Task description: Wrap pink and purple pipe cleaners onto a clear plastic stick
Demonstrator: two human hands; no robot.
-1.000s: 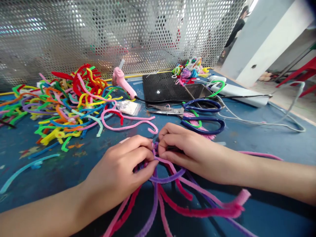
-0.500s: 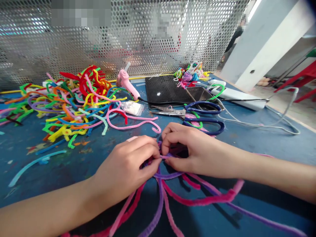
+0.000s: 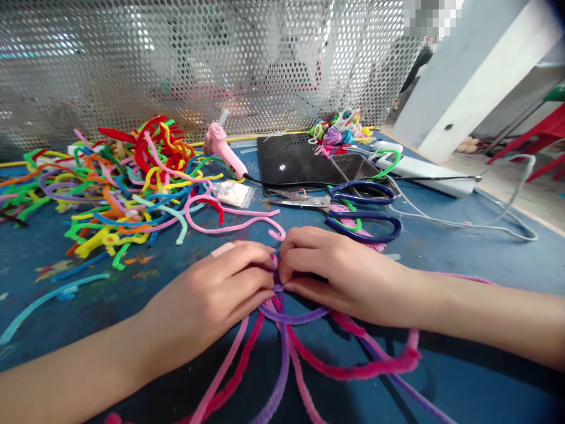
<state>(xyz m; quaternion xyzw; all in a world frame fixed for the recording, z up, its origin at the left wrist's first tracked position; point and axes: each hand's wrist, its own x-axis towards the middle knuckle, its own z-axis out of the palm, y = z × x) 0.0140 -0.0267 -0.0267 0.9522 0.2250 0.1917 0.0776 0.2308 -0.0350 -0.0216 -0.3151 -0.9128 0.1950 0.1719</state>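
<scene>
Pink, magenta and purple pipe cleaners (image 3: 293,318) are joined in a bundle at the centre of the blue table, their long ends fanning toward the near edge. My left hand (image 3: 212,294) pinches the bundle from the left, fingertips closed on it. From the right, my right hand (image 3: 344,277) grips the same bundle, thumb and fingers pressed together. The fingertips of both hands nearly meet, and they hide the joint between them. A curled pink pipe cleaner (image 3: 233,227) lies just beyond my hands.
A heap of coloured pipe cleaners (image 3: 128,176) lies at the left. Behind my hands are blue-handled scissors (image 3: 318,200), a pink glue gun (image 3: 227,150), a small clear bag (image 3: 233,193), a black tablet (image 3: 295,162) and a white power strip (image 3: 432,174). A perforated metal panel (image 3: 198,65) stands behind.
Both hands have shifted slightly left with the bundle, fingertips still together. The loose pipe cleaner ends at the right have swung a little nearer. The whole view has shifted a little.
</scene>
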